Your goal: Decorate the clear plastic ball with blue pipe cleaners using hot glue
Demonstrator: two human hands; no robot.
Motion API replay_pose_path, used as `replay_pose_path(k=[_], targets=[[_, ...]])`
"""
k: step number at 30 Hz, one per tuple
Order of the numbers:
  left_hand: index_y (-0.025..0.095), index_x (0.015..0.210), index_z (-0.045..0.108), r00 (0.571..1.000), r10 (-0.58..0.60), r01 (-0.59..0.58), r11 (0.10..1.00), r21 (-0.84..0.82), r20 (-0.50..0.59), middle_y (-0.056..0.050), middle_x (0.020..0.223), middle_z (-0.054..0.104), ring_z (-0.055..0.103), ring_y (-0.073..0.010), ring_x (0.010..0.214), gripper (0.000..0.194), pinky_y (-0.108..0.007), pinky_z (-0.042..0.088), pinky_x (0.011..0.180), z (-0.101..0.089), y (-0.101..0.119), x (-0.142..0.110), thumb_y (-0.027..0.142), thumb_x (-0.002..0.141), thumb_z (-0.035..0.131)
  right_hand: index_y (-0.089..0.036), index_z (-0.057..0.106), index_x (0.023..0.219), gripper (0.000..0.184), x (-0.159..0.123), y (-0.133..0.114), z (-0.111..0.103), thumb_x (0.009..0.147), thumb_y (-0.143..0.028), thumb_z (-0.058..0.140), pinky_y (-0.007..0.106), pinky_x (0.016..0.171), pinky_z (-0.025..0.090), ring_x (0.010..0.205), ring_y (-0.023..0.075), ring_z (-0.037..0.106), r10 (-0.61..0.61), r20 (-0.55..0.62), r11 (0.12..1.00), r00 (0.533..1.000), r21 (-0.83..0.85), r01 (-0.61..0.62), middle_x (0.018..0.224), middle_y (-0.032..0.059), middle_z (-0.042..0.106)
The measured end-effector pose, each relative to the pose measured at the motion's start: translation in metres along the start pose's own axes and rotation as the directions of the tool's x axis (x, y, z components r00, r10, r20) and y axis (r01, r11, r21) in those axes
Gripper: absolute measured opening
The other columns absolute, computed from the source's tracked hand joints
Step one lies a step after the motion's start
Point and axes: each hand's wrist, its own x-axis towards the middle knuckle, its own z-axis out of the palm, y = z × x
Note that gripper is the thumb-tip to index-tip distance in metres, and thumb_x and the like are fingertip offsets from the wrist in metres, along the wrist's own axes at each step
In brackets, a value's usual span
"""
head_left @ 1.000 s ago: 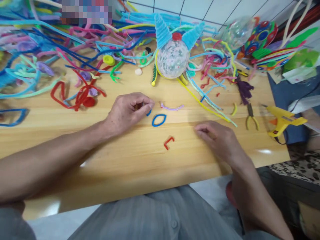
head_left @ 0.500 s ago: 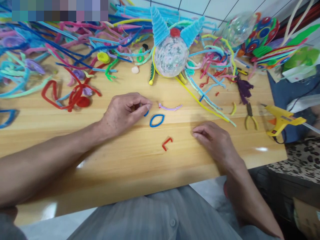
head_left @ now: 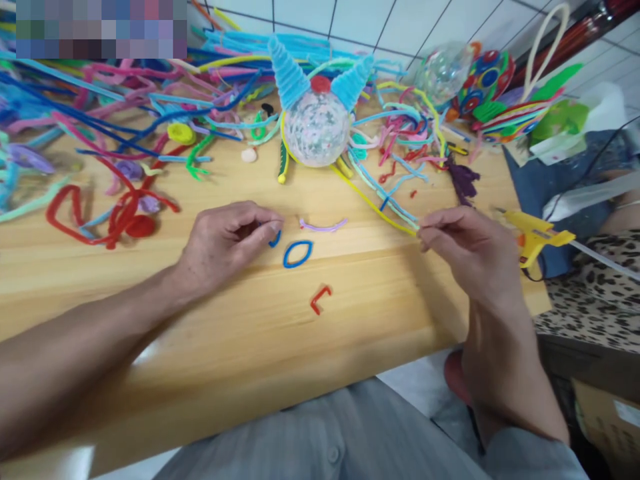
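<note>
My left hand is closed in a pinch over the table, left of centre. A short curved piece of blue pipe cleaner shows at its fingertips, partly hidden by them. Beside it lie a blue pipe-cleaner loop with pointed ends and a thin lilac strip. Nearer to me is a bent red piece. My right hand is pinched shut over the near ends of the light green and yellow pipe cleaners; whatever its fingertips hold, if anything, is hidden.
A clear speckled ball with two blue fuzzy horns stands at the back. Tangled pipe cleaners spread along the far left. A red pipe-cleaner shape lies at left. The yellow glue gun is at the right edge.
My right hand has risen and moved forward to the light green and yellow strands, covering the pliers. My left hand stays pinched by the blue piece. The view has shifted slightly right.
</note>
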Motion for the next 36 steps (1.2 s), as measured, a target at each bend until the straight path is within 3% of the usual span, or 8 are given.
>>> replay_pose_path(k=[4, 8, 10, 13, 18, 31, 33, 36], targets=[[0.017, 0.097, 0.086, 1.0, -0.022, 0.022, 1.0, 0.001, -0.008, -0.003, 0.083, 0.084, 0.069, -0.0124, 0.068, 0.02, -0.024, 0.051, 0.064, -0.002, 0.003, 0.001, 0.033, 0.098, 0.074, -0.029, 0.083, 0.087, 0.008, 0.025, 0.005, -0.011, 0.086, -0.035, 0.089, 0.037, 0.065, 0.058, 0.064, 0.02, 0.07, 0.001, -0.178, 1.0, 0.984, 0.016, 0.001, 0.073, -0.0008, 0.077], [0.016, 0.096, 0.086, 1.0, -0.01, 0.01, 1.0, 0.0, -0.028, -0.002, 0.082, 0.084, 0.07, -0.0109, 0.067, 0.019, -0.021, 0.052, 0.064, -0.002, 0.005, 0.001, 0.031, 0.097, 0.075, -0.03, 0.071, 0.071, 0.025, 0.044, 0.028, -0.027, 0.09, -0.038, 0.085, 0.038, 0.058, 0.049, 0.054, 0.0196, 0.06, 0.012, -0.473, 0.997, 0.881, -0.059, -0.045, 0.063, 0.0008, 0.07], [0.018, 0.096, 0.087, 0.999, -0.002, 0.002, 1.0, 0.008, -0.039, -0.001, 0.083, 0.085, 0.073, -0.0103, 0.069, 0.016, -0.019, 0.054, 0.066, -0.002, 0.004, 0.001, 0.03, 0.097, 0.076, -0.029, 0.067, 0.066, 0.028, 0.049, 0.043, -0.034, 0.09, -0.034, 0.08, 0.036, 0.059, 0.046, 0.055, 0.0181, 0.055, 0.021, -0.534, 0.98, 0.845, -0.156, -0.123, 0.059, 0.0001, 0.066], [0.02, 0.096, 0.087, 0.999, 0.009, -0.008, 1.0, 0.009, -0.051, 0.001, 0.086, 0.087, 0.076, -0.0093, 0.072, 0.012, -0.016, 0.057, 0.068, -0.002, 0.002, 0.001, 0.028, 0.096, 0.077, -0.027, 0.067, 0.066, 0.024, 0.051, 0.064, -0.037, 0.086, -0.032, 0.08, 0.034, 0.06, 0.043, 0.058, 0.0175, 0.052, 0.085, -0.493, 0.933, 0.866, -0.265, -0.242, 0.058, -0.0021, 0.063], [0.024, 0.095, 0.087, 0.998, -0.002, 0.002, 1.0, 0.008, -0.064, 0.004, 0.088, 0.088, 0.078, -0.0068, 0.074, 0.011, -0.011, 0.059, 0.073, -0.002, -0.002, 0.001, 0.028, 0.095, 0.077, -0.028, 0.07, 0.068, 0.021, 0.053, 0.083, -0.029, 0.081, -0.029, 0.086, 0.035, 0.062, 0.046, 0.064, 0.0206, 0.062, 0.172, -0.384, 0.876, 0.907, -0.361, -0.319, 0.066, -0.0009, 0.071], [0.026, 0.094, 0.087, 0.999, 0.012, -0.011, 1.0, 0.02, -0.036, 0.005, 0.087, 0.087, 0.078, -0.007, 0.073, 0.011, -0.011, 0.059, 0.072, -0.003, -0.005, 0.0, 0.031, 0.096, 0.077, -0.024, 0.08, 0.085, 0.015, 0.056, 0.085, -0.012, 0.094, -0.035, 0.075, 0.041, 0.081, 0.053, 0.092, 0.0317, 0.076, 0.242, -0.233, 0.661, 0.942, -0.671, -0.336, 0.097, 0.0114, 0.086], [0.026, 0.093, 0.087, 0.999, -0.004, 0.005, 1.0, 0.028, -0.035, 0.004, 0.087, 0.088, 0.079, -0.0082, 0.074, 0.012, -0.013, 0.06, 0.073, -0.003, -0.006, 0.0, 0.032, 0.096, 0.077, -0.025, 0.08, 0.088, 0.015, 0.056, 0.085, -0.015, 0.096, -0.036, 0.072, 0.041, 0.081, 0.053, 0.093, 0.0316, 0.076, 0.222, -0.277, 0.681, 0.935, -0.642, -0.352, 0.096, 0.0107, 0.086], [0.025, 0.093, 0.087, 0.999, -0.039, 0.04, 0.998, 0.04, -0.036, 0.002, 0.09, 0.088, 0.08, -0.0113, 0.075, 0.013, -0.017, 0.061, 0.073, -0.004, -0.005, 0.0, 0.034, 0.095, 0.077, -0.027, 0.082, 0.09, 0.018, 0.053, 0.088, -0.024, 0.098, -0.036, 0.068, 0.039, 0.077, 0.054, 0.085, 0.0284, 0.075, 0.168, -0.383, 0.781, 0.909, -0.511, -0.359, 0.088, 0.0061, 0.084]])
